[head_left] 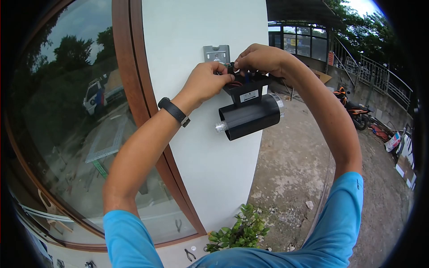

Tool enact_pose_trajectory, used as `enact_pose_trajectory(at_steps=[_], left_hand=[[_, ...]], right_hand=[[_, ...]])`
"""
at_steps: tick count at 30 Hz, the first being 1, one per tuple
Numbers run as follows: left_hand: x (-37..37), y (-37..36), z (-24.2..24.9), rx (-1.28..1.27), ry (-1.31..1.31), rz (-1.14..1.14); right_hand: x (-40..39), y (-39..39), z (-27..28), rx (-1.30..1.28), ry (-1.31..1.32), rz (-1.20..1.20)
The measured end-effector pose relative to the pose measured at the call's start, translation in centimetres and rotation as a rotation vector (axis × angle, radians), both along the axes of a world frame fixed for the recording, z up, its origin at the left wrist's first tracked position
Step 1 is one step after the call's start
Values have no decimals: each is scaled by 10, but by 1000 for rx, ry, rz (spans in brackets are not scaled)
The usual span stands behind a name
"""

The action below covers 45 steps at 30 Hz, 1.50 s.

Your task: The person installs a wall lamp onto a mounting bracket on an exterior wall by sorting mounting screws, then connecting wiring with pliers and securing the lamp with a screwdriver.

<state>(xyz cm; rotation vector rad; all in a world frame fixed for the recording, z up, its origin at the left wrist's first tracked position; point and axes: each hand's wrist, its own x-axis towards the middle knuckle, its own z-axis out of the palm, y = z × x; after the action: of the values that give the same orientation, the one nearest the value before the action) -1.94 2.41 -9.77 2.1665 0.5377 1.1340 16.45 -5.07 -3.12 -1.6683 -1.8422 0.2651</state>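
Note:
A black cylindrical wall light [250,117] hangs tilted against the white wall, its square base box open at the top. A white label [249,96] is on the side of that box. My left hand [208,81] is closed in a pinch at the wires [237,83] above the box. My right hand [261,60] pinches at the same spot from the other side, fingertips close to the left ones. Between them shows a small black piece [231,69], partly hidden. Behind the hands a grey metal mounting plate [216,53] is fixed to the wall.
A wood-framed glass window [129,80] stands at the left. Below grows a leafy plant [237,232], with pliers [190,255] lying on the ledge near it. To the right are bare ground [290,165], a parked motorcycle [355,109] and a railing [389,80].

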Motion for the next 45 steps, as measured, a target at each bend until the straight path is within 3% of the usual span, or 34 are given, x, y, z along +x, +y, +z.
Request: enact_pose_trajectory(at_steps=[8, 17, 23, 32, 38, 41, 45], left_hand=[[-9, -10, 9, -286, -77, -42], [1, -22, 10, -232, -183, -81], [-6, -15, 1, -301, -307, -197], [-37, -13, 19, -251, 111, -73], [-35, -21, 16, -440, -38, -109], [-33, -16, 10, -316, 3, -137], [-32, -13, 13, -392, -43, -155]], right_hand=[[5, -7, -7, 176, -134, 66], [0, -15, -17, 389, -311, -37], [3, -14, -20, 388, -245, -21], [10, -9, -26, 430, -207, 23], [8, -5, -26, 381, -157, 47], [6, -10, -26, 356, -93, 79], [8, -9, -21, 232, 69, 79]])
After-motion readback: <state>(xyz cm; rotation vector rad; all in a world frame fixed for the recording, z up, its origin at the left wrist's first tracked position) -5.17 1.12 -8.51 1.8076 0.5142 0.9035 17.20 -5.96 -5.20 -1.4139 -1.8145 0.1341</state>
